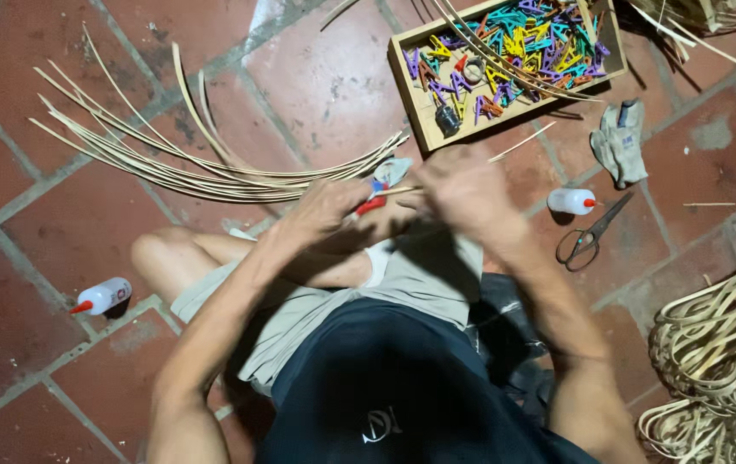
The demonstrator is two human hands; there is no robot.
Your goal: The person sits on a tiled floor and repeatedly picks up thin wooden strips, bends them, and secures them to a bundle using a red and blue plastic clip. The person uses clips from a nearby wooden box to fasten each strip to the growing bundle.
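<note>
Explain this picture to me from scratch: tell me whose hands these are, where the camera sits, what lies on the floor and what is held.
There is no machine here. A person sits on a red tiled floor, and the one camera, worn on the head, looks straight down at the person's own arms and lap.

The left hand grips a red-handled tool against a bundle of thin pale cane strips that fans out to the left. The right hand is blurred, so what it holds cannot be told.

On the floor lie a wooden tray of coloured clips, a grey glove, scissors, two small white bottles with red tips, and woven cane frames at the right edge.
</note>
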